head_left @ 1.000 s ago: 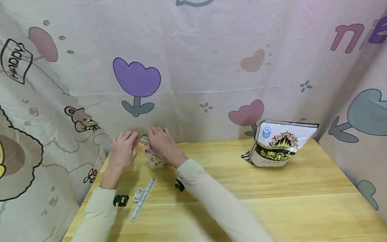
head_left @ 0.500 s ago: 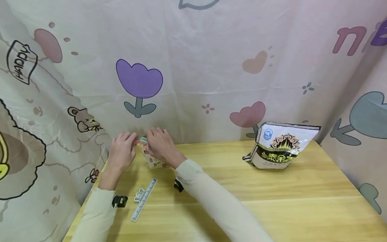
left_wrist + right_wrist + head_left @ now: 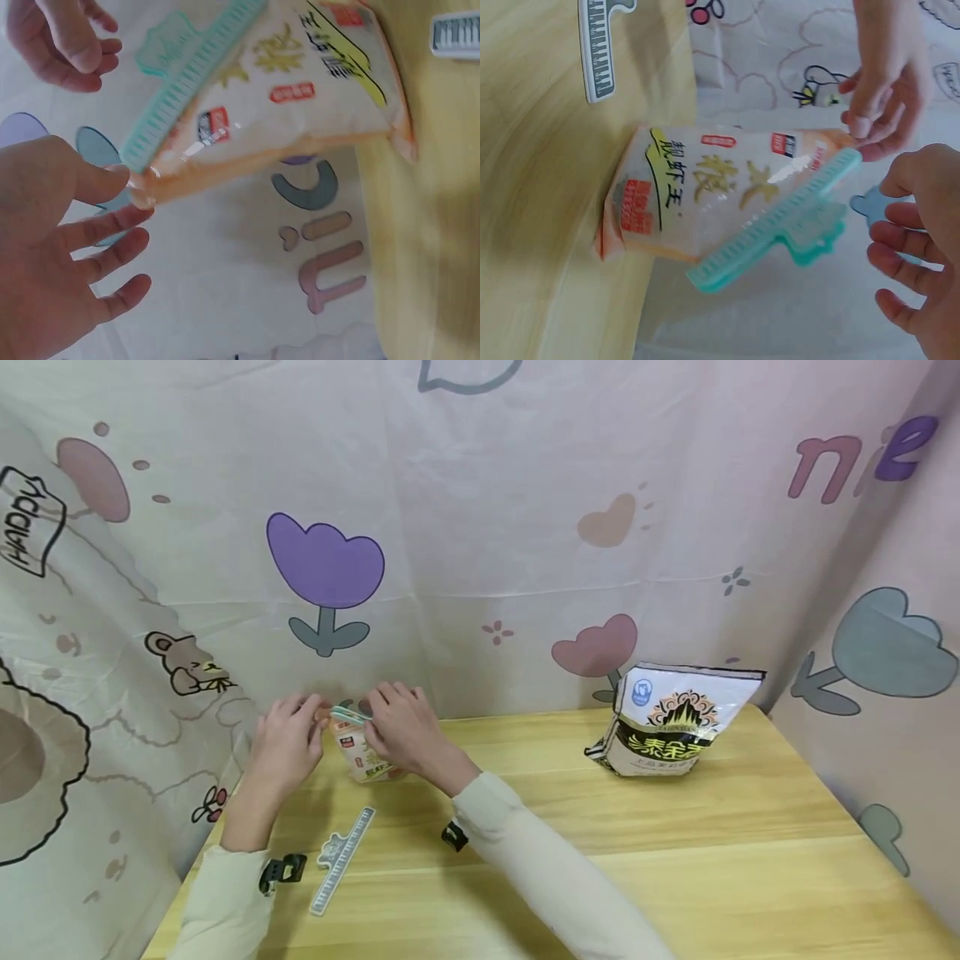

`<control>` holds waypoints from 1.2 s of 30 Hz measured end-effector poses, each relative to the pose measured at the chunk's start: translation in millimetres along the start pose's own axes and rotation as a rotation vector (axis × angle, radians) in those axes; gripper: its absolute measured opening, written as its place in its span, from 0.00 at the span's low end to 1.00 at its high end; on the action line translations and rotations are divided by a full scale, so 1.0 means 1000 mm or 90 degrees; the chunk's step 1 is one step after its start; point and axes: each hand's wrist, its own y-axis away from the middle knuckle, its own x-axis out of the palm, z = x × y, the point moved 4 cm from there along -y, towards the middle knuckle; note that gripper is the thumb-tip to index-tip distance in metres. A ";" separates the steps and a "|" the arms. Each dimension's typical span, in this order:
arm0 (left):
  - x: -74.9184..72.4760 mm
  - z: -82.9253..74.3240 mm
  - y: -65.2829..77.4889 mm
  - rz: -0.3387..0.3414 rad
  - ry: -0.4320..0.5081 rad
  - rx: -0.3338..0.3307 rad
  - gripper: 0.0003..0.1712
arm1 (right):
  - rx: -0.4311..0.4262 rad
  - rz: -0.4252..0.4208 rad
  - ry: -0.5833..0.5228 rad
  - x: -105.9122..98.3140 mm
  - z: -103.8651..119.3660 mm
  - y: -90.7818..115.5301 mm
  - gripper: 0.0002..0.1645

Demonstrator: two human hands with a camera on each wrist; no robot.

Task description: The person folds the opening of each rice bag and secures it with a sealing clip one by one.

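An orange-and-white food bag (image 3: 363, 756) with Chinese lettering stands near the table's back left. A turquoise sealing clip (image 3: 780, 221) with piano-key markings lies slantwise across its top. My left hand (image 3: 60, 240) pinches the bag's top corner between thumb and index finger, at one end of the clip; the other fingers are spread. Beside the clip is my right hand (image 3: 922, 240), its fingers loosely bent and apart, with nothing in them. In the head view the right hand (image 3: 408, 727) overlaps the bag's right side.
A grey-white piano-key clip (image 3: 341, 860) lies on the wooden table (image 3: 570, 868), in front of the bag. Farther right stands a larger white, gold and black bag (image 3: 671, 718). A patterned cloth (image 3: 465, 543) hangs behind the table.
The right hand has come off the turquoise clip, which now shows more plainly across the bag top. The left hand keeps its pinch on the corner. The head view has shifted slightly.
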 end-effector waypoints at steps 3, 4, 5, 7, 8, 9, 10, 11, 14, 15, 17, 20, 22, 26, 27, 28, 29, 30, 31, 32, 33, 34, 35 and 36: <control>-0.002 -0.007 0.003 0.001 -0.008 -0.004 0.15 | 0.011 0.004 -0.027 -0.009 -0.004 0.011 0.17; -0.003 -0.010 0.004 0.001 -0.007 -0.006 0.15 | 0.016 0.004 -0.039 -0.012 -0.006 0.015 0.17; -0.003 -0.014 0.004 0.000 -0.003 -0.007 0.16 | 0.020 0.003 -0.050 -0.015 -0.008 0.018 0.17; -0.003 -0.020 0.005 -0.002 0.005 -0.014 0.17 | 0.029 0.001 -0.069 -0.020 -0.012 0.025 0.16; -0.002 -0.023 0.006 -0.004 0.009 -0.020 0.17 | 0.032 -0.002 -0.078 -0.023 -0.014 0.028 0.16; -0.002 -0.026 0.006 -0.006 0.013 -0.026 0.18 | 0.035 -0.005 -0.083 -0.025 -0.015 0.032 0.16; -0.002 -0.028 0.007 -0.009 0.014 -0.031 0.18 | 0.037 -0.009 -0.089 -0.027 -0.017 0.035 0.15; -0.002 -0.031 0.008 -0.012 0.016 -0.035 0.18 | 0.038 -0.013 -0.093 -0.029 -0.019 0.038 0.15; 0.000 -0.041 0.010 -0.021 0.029 -0.040 0.18 | 0.041 -0.024 -0.109 -0.037 -0.024 0.049 0.15; 0.001 -0.045 0.011 -0.025 0.037 -0.037 0.18 | 0.042 -0.029 -0.116 -0.039 -0.026 0.054 0.15; 0.003 -0.053 0.011 -0.035 0.059 -0.024 0.17 | 0.046 -0.042 -0.130 -0.045 -0.030 0.062 0.15; 0.005 -0.067 0.011 -0.054 0.086 -0.002 0.16 | 0.052 -0.066 -0.151 -0.052 -0.038 0.073 0.14; 0.005 -0.075 0.011 -0.065 0.098 0.007 0.15 | 0.054 -0.076 -0.160 -0.056 -0.043 0.080 0.14; 0.010 -0.091 0.011 -0.069 0.107 0.023 0.14 | 0.057 -0.083 -0.181 -0.062 -0.052 0.096 0.14; 0.011 -0.096 0.011 -0.067 0.106 0.030 0.14 | 0.059 -0.084 -0.188 -0.063 -0.055 0.100 0.14; 0.013 -0.100 0.011 -0.065 0.106 0.037 0.13 | 0.063 -0.084 -0.192 -0.065 -0.057 0.104 0.14; 0.015 -0.105 0.011 -0.063 0.105 0.043 0.13 | 0.067 -0.085 -0.196 -0.066 -0.060 0.108 0.14; 0.017 -0.110 0.011 -0.064 0.104 0.047 0.13 | 0.071 -0.084 -0.198 -0.068 -0.063 0.112 0.14; 0.018 -0.114 0.011 -0.065 0.104 0.049 0.13 | 0.075 -0.083 -0.200 -0.070 -0.066 0.115 0.15; 0.020 -0.119 0.011 -0.068 0.102 0.049 0.13 | 0.078 -0.082 -0.201 -0.071 -0.069 0.119 0.15; 0.021 -0.123 0.011 -0.074 0.106 0.047 0.12 | 0.080 -0.081 -0.200 -0.072 -0.072 0.122 0.15; 0.022 -0.127 0.011 -0.079 0.112 0.044 0.12 | 0.082 -0.079 -0.200 -0.074 -0.075 0.126 0.15; 0.024 -0.132 0.011 -0.083 0.118 0.042 0.11 | 0.082 -0.078 -0.199 -0.075 -0.077 0.130 0.16; 0.025 -0.137 0.011 -0.086 0.126 0.041 0.11 | 0.083 -0.076 -0.197 -0.076 -0.080 0.134 0.16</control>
